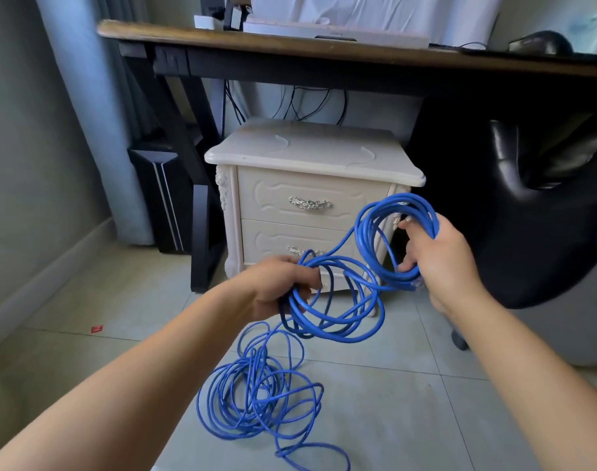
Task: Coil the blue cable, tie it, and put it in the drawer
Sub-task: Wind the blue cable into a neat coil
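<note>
The right hand (439, 256) is curled round a neat ring of the blue cable (404, 198), held up in front of the cabinet (310, 147). The left hand (283, 287) grips a looser bunch of loops, lower and just beside it. One strand joins the two bunches. More cable hangs from the left hand to a messy pile on the floor (409, 402). Both drawers (273, 195) are closed.
</note>
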`<control>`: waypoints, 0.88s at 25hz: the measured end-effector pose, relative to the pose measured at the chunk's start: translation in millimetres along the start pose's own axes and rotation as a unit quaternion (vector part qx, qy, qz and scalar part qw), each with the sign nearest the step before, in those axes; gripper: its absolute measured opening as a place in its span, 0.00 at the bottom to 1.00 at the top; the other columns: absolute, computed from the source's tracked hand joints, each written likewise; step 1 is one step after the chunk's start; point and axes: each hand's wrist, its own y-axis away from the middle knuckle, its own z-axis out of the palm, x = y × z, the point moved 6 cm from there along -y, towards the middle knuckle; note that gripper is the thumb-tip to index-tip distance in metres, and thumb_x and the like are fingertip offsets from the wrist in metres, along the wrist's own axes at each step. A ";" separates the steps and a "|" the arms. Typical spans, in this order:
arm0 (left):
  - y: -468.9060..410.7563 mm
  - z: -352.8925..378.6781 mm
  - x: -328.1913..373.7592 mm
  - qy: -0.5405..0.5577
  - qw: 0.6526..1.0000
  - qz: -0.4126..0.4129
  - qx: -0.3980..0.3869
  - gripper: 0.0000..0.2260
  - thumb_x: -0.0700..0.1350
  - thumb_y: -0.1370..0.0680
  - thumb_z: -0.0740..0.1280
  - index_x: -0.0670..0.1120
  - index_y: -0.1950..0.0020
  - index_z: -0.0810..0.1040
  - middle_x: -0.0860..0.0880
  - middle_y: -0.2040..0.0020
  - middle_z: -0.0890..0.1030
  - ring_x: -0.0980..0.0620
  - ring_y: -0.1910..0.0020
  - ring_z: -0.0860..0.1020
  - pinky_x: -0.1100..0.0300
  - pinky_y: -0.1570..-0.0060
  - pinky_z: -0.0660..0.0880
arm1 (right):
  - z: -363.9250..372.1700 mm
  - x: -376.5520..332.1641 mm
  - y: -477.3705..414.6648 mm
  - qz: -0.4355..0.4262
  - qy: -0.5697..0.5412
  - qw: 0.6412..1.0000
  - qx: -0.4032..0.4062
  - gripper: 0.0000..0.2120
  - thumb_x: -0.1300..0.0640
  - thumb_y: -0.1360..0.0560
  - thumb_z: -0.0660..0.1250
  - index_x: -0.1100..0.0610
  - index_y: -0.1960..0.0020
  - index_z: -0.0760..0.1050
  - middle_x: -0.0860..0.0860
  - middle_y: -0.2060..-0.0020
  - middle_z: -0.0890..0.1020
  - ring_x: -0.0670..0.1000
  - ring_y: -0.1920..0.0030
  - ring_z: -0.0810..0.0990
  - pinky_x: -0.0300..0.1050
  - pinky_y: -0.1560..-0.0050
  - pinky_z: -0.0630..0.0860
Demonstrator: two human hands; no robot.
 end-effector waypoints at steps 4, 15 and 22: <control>1.1 -16.2 7.7 -0.118 0.983 0.085 0.116 0.07 0.35 0.24 0.69 0.41 0.48 0.77 0.44 0.63 0.76 0.52 0.71 0.76 0.52 0.59 0.83 | 6.0 6.4 0.8 0.082 -0.165 0.983 -0.022 0.09 0.60 0.19 0.60 0.55 0.58 0.73 0.47 0.80 0.64 0.43 0.82 0.65 0.35 0.79 0.65; 13.9 -5.4 31.2 -0.531 0.765 0.272 0.243 0.08 0.52 0.26 0.69 0.47 0.57 0.79 0.52 0.47 0.72 0.50 0.47 0.69 0.56 0.47 0.69 | 12.2 4.0 4.1 0.084 -0.150 0.985 -0.028 0.10 0.59 0.19 0.61 0.54 0.59 0.71 0.46 0.80 0.63 0.44 0.82 0.64 0.37 0.80 0.63; 8.0 3.5 20.3 -0.108 0.982 0.126 0.089 0.06 0.39 0.21 0.65 0.38 0.56 0.79 0.46 0.64 0.79 0.54 0.70 0.76 0.66 0.67 0.74 | 7.7 -5.1 6.1 0.045 -0.060 0.997 -0.005 0.09 0.58 0.18 0.59 0.53 0.56 0.72 0.50 0.75 0.66 0.43 0.83 0.70 0.37 0.80 0.65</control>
